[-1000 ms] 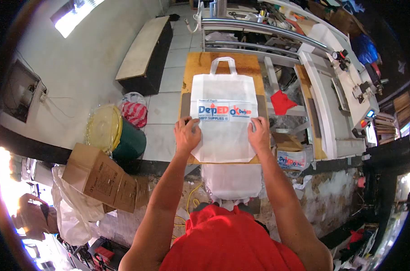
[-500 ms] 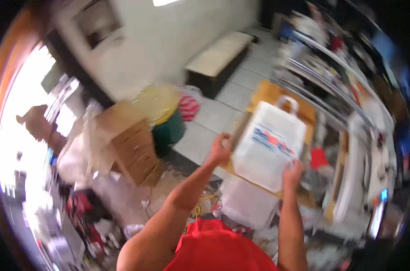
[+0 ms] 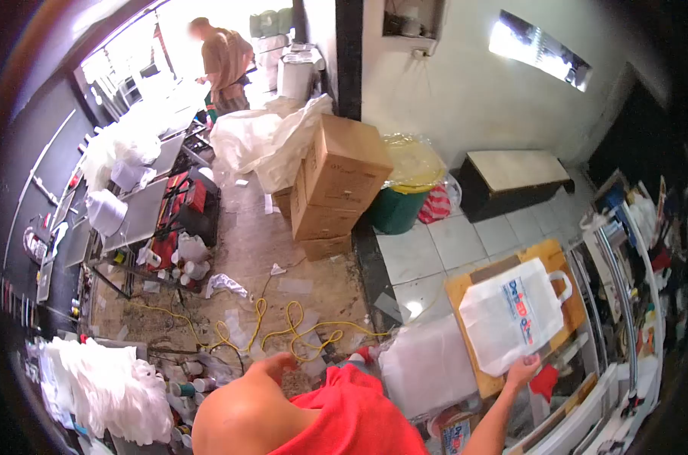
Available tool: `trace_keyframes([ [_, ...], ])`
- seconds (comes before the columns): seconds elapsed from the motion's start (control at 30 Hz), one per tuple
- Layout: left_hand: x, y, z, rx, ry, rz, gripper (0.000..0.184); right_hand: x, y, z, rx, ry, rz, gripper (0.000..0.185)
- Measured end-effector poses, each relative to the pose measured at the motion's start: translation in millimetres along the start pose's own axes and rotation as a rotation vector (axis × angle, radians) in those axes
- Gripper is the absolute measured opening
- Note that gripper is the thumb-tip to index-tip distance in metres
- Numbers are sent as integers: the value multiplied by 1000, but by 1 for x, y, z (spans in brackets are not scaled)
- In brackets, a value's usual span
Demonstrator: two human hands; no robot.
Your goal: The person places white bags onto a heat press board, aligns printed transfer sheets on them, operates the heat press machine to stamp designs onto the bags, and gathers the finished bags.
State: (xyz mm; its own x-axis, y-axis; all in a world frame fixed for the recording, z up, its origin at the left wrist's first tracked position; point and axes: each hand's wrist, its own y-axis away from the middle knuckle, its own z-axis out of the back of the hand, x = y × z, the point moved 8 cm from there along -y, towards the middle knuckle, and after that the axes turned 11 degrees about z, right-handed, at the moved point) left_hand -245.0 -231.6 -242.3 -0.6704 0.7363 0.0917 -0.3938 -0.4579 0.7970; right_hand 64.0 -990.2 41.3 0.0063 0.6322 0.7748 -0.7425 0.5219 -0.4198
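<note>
Resting the right grip (image 3: 524,368) right at the edge of the white bag (image 3: 499,326), touching or nearly so; can't tell whether pinching the fabric. Holding the left grip (image 3: 274,365) out over the floor (image 3: 314,280), well apart from the bag; can't tell there either, with the fingers too foreshortened to read.

As for the bag, lying flat on the wooden tabletop (image 3: 573,309), showing a blue and red print (image 3: 521,311) turned sideways and pointing the handle (image 3: 569,285) toward the upper right of the view.

Also seeing a red cloth (image 3: 543,382) just beside the right grip, plus a white stack (image 3: 426,365) in clear plastic next to the tabletop. Further out, noticing a yellow cord (image 3: 367,332) looping along the floor, then cardboard boxes (image 3: 344,163) beside a green bin (image 3: 399,205). Way back, spotting another person (image 3: 226,64) standing in the bright area.
</note>
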Motion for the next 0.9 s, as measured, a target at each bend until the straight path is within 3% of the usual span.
trace_keyframes([
  [0.07, -14, 7, -38, -75, 7, -112, 38, 9, 10, 28, 85, 60, 184, 39],
  [0.13, -42, 13, -53, -108, 46, -293, 38, 75, 37, 90, 99, 191, 360, 26],
  [0.17, -58, 22, -42, -53, 226, -373, 35, 92, 48, 124, 126, 192, 239, 22],
  [0.23, -89, 45, -27, 212, 770, -436, 31, 99, 66, 206, 6, 282, 261, 18],
  [0.3, -115, 66, -15, 315, 901, -500, 27, 91, 86, 297, -172, 442, 284, 21],
  [0.4, -129, 51, -12, 290, 705, -583, 29, 71, 109, 416, -341, 736, 396, 19],
  [0.47, -125, 29, -23, 455, 640, -500, 28, 69, 114, 473, -437, 892, 438, 20],
  [0.53, -118, 44, -23, 480, 555, -426, 28, 79, 114, 511, -527, 1036, 406, 23],
  [0.6, -106, 43, -28, 501, 479, -352, 29, 56, 106, 527, -420, 1036, 364, 26],
  [0.7, -119, 47, -42, 730, 270, -624, 31, 37, 88, 530, -253, 1119, 380, 35],
  [0.77, -133, 38, -43, 449, 81, -816, 32, 7, 69, 529, -10, 1048, 119, 43],
  [0.9, -121, 27, -25, -182, -261, -1032, 33, 1, 55, 517, 53, 1023, -142, 49],
])
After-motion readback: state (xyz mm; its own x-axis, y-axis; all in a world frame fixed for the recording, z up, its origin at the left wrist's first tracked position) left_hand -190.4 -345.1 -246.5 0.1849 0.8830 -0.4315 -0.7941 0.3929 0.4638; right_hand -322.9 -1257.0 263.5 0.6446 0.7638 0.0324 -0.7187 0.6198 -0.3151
